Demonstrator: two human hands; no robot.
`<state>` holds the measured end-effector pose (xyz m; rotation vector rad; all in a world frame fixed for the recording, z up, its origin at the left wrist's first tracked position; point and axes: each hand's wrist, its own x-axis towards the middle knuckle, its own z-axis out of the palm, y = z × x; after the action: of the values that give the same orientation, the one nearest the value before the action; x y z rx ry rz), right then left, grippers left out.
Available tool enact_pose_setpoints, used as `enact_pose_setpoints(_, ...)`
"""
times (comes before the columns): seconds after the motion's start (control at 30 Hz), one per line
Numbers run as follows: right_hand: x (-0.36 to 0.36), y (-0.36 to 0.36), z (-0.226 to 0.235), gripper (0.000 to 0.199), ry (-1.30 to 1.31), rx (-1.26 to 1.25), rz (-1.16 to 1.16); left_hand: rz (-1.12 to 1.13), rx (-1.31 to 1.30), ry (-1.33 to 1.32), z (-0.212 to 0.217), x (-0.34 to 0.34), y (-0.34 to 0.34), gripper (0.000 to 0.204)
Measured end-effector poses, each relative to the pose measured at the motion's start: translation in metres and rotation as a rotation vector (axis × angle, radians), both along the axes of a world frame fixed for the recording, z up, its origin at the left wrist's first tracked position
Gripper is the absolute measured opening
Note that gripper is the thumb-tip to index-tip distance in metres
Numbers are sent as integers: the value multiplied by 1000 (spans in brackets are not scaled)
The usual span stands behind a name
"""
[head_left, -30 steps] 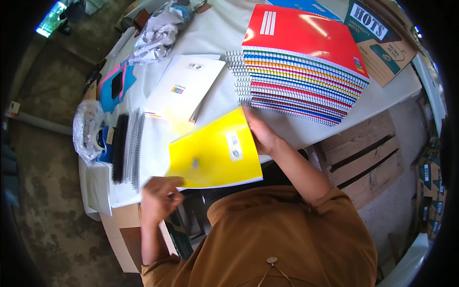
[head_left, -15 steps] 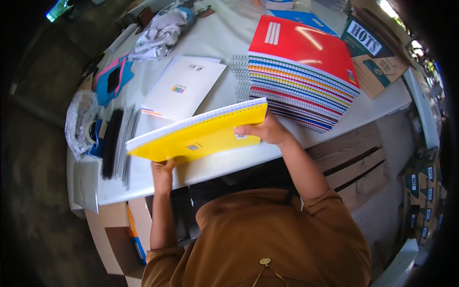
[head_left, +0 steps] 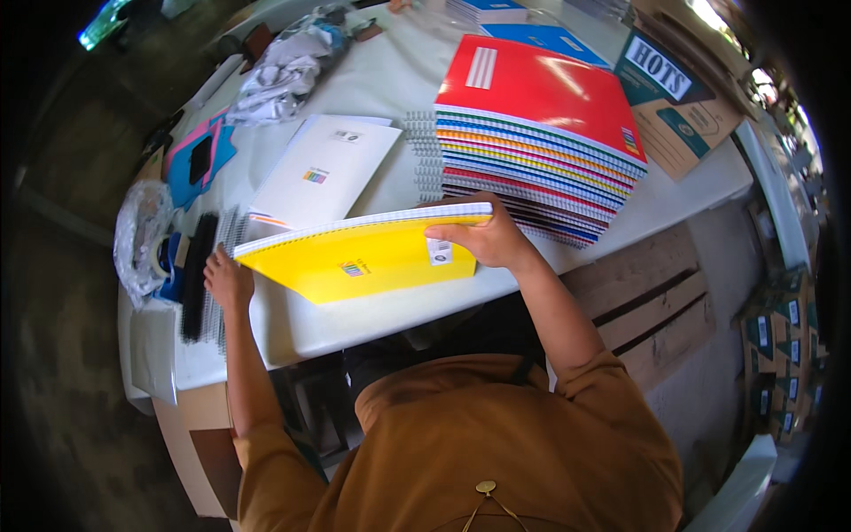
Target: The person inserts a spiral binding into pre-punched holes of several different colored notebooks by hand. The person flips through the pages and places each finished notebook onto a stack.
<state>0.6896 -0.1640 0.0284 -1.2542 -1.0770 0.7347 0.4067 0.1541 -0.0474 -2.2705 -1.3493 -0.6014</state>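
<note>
My right hand (head_left: 495,238) grips a yellow-covered notebook (head_left: 372,262) at its right end, thumb on the cover and fingers behind. The notebook is tilted on its long edge, with punched holes along its upper edge and white pages behind. My left hand (head_left: 229,279) is off the notebook, over silver spiral binding wires (head_left: 213,315). Its fingers look slightly bent and apart, and no held wire shows. Black spiral binding coils (head_left: 197,284) lie just left of it. A white-covered unbound booklet (head_left: 324,173) rests on the table behind the notebook.
A tall stack of spiral notebooks (head_left: 541,97), red on top, stands right, with loose wires (head_left: 425,155) beside it. Behind are blue notebooks (head_left: 545,43) and a cardboard box (head_left: 678,97). Crumpled plastic (head_left: 288,75), a phone (head_left: 201,160) and a tape roll (head_left: 164,254) lie left.
My left hand has let go of the yellow notebook and moved left to the silver wires. The right hand still holds the notebook, whose left part now hangs unsupported by a hand.
</note>
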Motion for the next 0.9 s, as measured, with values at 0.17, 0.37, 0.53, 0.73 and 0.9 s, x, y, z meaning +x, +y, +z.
enact_pose_setpoints(0.17, 1, -10, -3, 27, -43, 96, 4, 83, -405, -102, -5, 11, 29, 36)
enact_pose_setpoints(0.37, 3, -18, -3, 26, -106, 86, -114, 115, -418, -496, 66, -1, 12, 37)
enact_pose_setpoints(0.53, -2, -19, -6, 28, -3, 109, -183, -700, -984, -956, 109, 17, -49, 27)
enact_pose_setpoints(0.73, -1, -17, -8, 28, -27, 163, -189, -773, -1080, -708, 130, 27, -98, 29)
enact_pose_setpoints(0.9, -2, -20, -5, 26, -50, 163, -192, -766, -847, -611, 130, 30, -98, 31)
